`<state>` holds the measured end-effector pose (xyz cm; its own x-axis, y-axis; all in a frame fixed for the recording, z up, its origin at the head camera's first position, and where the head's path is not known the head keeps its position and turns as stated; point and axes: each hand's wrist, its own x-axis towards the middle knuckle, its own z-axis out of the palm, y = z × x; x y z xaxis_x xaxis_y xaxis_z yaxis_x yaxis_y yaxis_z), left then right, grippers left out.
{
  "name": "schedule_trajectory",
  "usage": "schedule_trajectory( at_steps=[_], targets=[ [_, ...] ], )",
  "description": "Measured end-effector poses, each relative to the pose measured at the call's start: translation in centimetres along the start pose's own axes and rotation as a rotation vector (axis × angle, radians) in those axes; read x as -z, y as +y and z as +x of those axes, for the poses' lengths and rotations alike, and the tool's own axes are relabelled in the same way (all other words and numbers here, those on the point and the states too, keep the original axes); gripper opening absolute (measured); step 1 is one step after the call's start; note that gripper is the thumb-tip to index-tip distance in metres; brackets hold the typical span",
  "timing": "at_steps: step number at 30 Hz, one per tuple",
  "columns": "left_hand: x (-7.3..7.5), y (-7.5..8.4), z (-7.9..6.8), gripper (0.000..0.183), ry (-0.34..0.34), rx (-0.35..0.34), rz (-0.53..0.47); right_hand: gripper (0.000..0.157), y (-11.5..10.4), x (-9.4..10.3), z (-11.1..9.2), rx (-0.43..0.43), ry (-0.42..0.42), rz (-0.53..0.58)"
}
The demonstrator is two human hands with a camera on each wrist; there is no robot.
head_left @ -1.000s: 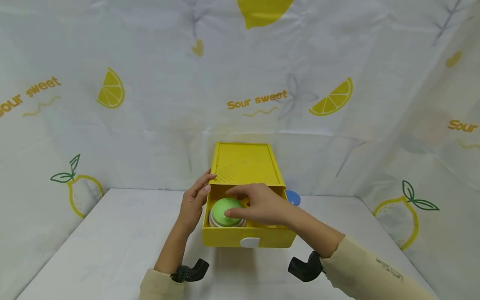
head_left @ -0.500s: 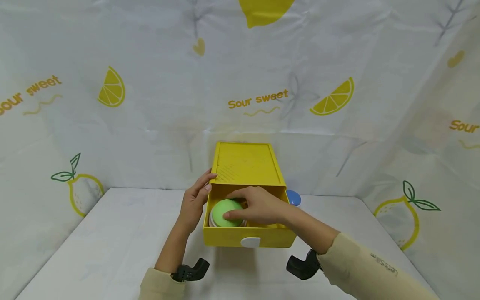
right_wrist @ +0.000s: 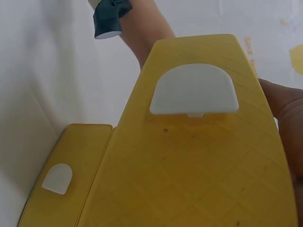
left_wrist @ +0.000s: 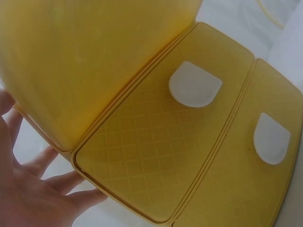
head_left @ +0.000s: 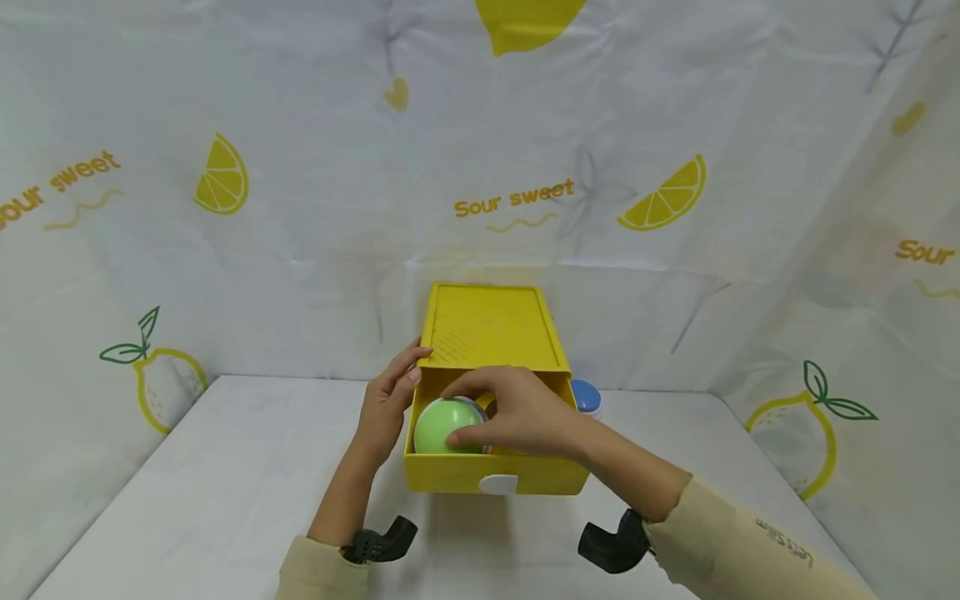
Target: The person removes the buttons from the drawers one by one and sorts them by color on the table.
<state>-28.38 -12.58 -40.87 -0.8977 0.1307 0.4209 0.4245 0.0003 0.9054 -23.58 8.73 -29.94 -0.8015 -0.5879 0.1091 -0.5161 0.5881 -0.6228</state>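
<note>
The top drawer point(head_left: 450, 475) of a yellow drawer cabinet point(head_left: 495, 325) is pulled out in the head view, its white handle point(head_left: 498, 484) in front. Inside, at the left, a round jar with a green lid point(head_left: 435, 429) leans with its lid toward me. My right hand point(head_left: 517, 412) grips the jar, thumb on the lid and fingers behind it. Along the cabinet's left side my left hand point(head_left: 386, 408) rests with extended fingers. The left wrist view shows the left hand point(left_wrist: 42, 189) against the cabinet edge, below the pulled-out drawer. In the right wrist view the drawer front hides most of the right hand point(right_wrist: 289, 118).
A container with a blue lid point(head_left: 586, 396) stands just right of the cabinet, partly hidden. Lower drawers carry white handles point(left_wrist: 195, 85). The cabinet stands on a white-covered table point(head_left: 225, 500), with a lemon-print cloth point(head_left: 337, 208) hanging behind.
The right hand has closed in on the jar, and the green lid has tipped toward me and slightly left. The left hand and the drawer have stayed put.
</note>
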Motion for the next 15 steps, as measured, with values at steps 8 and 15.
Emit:
schedule_trajectory(
  at_steps=[8,15],
  targets=[
    [0.17,-0.16,0.13,0.04,-0.009,0.004,0.007,0.063,-0.15,0.01,0.59,0.003,-0.1,0.109],
    [0.05,-0.18,0.1,0.039,-0.01,-0.005,-0.008,0.056,-0.11,0.57,0.38,-0.049,-0.073,0.199]
  ],
)
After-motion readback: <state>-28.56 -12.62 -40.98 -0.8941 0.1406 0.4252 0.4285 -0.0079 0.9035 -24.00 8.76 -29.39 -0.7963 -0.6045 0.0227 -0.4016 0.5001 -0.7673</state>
